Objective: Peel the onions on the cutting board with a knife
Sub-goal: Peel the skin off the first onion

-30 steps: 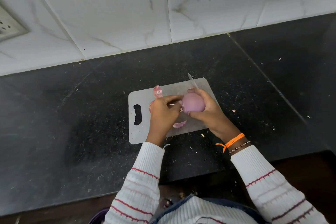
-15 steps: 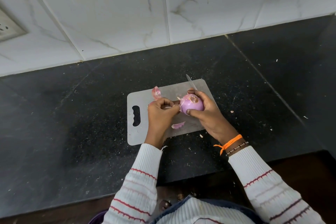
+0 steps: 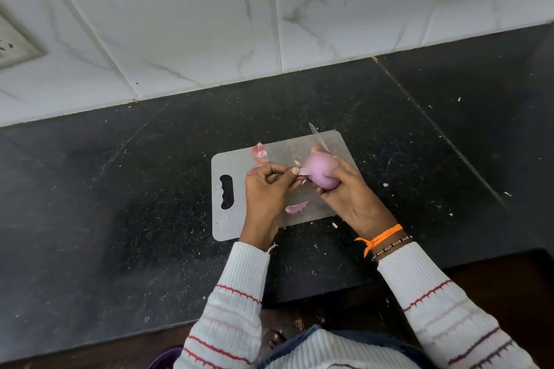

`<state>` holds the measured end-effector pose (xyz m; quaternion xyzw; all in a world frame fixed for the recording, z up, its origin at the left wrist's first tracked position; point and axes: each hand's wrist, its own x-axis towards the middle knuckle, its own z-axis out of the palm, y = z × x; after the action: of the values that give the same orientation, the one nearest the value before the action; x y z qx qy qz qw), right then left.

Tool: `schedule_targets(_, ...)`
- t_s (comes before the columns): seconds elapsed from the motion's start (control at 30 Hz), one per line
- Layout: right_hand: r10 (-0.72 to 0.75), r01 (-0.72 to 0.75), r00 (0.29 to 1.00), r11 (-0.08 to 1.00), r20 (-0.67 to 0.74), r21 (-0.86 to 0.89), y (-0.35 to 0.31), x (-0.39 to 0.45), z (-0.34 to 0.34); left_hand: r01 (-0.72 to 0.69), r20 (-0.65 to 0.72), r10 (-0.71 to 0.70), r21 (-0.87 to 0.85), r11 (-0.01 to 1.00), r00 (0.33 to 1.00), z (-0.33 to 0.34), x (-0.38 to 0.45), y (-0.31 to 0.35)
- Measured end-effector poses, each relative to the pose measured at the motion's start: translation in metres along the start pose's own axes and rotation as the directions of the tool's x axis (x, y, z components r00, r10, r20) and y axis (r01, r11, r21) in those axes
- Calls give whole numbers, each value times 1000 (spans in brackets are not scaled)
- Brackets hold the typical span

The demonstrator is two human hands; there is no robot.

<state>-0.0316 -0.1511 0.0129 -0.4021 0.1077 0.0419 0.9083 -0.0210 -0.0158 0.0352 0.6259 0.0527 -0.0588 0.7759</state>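
Note:
A pale purple onion (image 3: 319, 172) is held just above the grey cutting board (image 3: 227, 219), and my right hand (image 3: 350, 198) grips it from the right and below. My left hand (image 3: 266, 189) is at the onion's left side and pinches a small strip of skin (image 3: 305, 171) still attached to it. A knife blade (image 3: 317, 138) pokes out past the onion toward the wall; its handle is hidden, so I cannot tell what holds it. Loose peel pieces lie on the board at its far edge (image 3: 260, 153) and near its front (image 3: 296, 207).
The board lies on a black speckled counter (image 3: 120, 204) strewn with tiny peel scraps. A white tiled wall (image 3: 195, 39) rises behind, with a wall socket (image 3: 15, 45) at the far left. The counter's front edge runs just below my sleeves.
The onion has turned in my right hand: its cut end showed half a second ago, and now a smooth side faces up. My left hand now pinches a skin strip.

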Motion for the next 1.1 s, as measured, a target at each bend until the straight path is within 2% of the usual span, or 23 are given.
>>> schedule_targets(0.1, 51, -38, 998, 954, -34, 298, 0, 1, -3, 6, -21, -5, 50, 999, 1000, 1, 2, -4)
schedule_targets(0.2, -9, 22, 999, 918, -35, 397, -7, 3, -5, -23, -97, 48, 242, 970, 994, -3, 6, -12)
schedule_targets(0.27, -53, 61, 998, 970, -41, 236, -12, 3, -6, -58, -75, 90, 350, 935, 993, -4, 7, -15)
schedule_targets(0.33, -115, 115, 993, 989, 5, -95, -13, 1, -9, -114, 5, 123, 421, 900, 992, -2, 7, -14)
schedule_targets(0.4, -162, 164, 986, 896, 41, -413, -10, 0, -13, -166, 59, 156, 447, 879, 986, 2, 6, -9)
schedule_targets(0.47, -176, 201, 979, 802, 100, -562, -7, -2, -14, -208, 97, 185, 413, 886, 978, 5, 5, -2)
schedule_targets(0.57, -141, 209, 977, 791, 162, -575, -7, -5, -9, -258, 159, 208, 432, 864, 965, 7, 3, 4)
schedule_targets(0.77, -115, 227, 971, 710, 207, -667, -10, -10, -1, -259, 134, 222, 449, 855, 966, -3, 6, 8)
schedule_targets(0.93, -113, 231, 970, 692, 213, -684, -8, -8, 2, -436, 189, 401, 541, 719, 896, -7, 1, 8)
schedule_targets(1.03, -118, 231, 970, 705, 211, -670, -5, -8, 6, -479, 172, 482, 606, 635, 859, -4, 1, 2)
schedule_targets(1.1, -123, 230, 970, 732, 208, -642, -2, -9, 8, -471, 131, 512, 627, 620, 849, -3, 2, 0)
